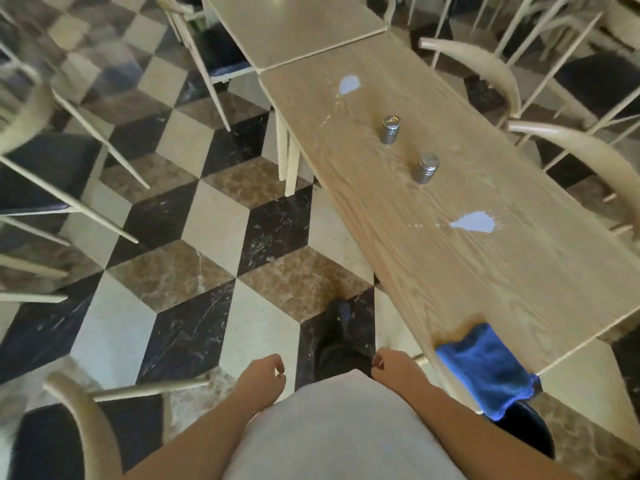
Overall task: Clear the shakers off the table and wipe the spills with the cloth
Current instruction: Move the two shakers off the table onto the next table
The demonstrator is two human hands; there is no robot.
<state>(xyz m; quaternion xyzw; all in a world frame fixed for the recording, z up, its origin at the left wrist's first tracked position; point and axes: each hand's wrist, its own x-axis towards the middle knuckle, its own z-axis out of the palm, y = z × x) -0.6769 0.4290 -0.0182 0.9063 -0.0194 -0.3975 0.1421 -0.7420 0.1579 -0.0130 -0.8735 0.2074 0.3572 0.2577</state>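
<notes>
Two small metal shakers stand upright on the light wooden table (450, 271): the far shaker (390, 129) and the near shaker (425, 168). A pale spill (349, 85) lies beyond them and a second spill (473, 222) lies nearer me. A blue cloth (485, 367) hangs over the table's near corner. My left hand (265, 377) and my right hand (394, 370) hang low in front of my body, left of the table, fingers curled with nothing in them.
A second table (294, 26) adjoins at the far end. Wooden chairs stand to the left (62, 188), at the lower left (86, 420) and along the table's right side (588, 150). My foot (337, 327) is on the checkered floor.
</notes>
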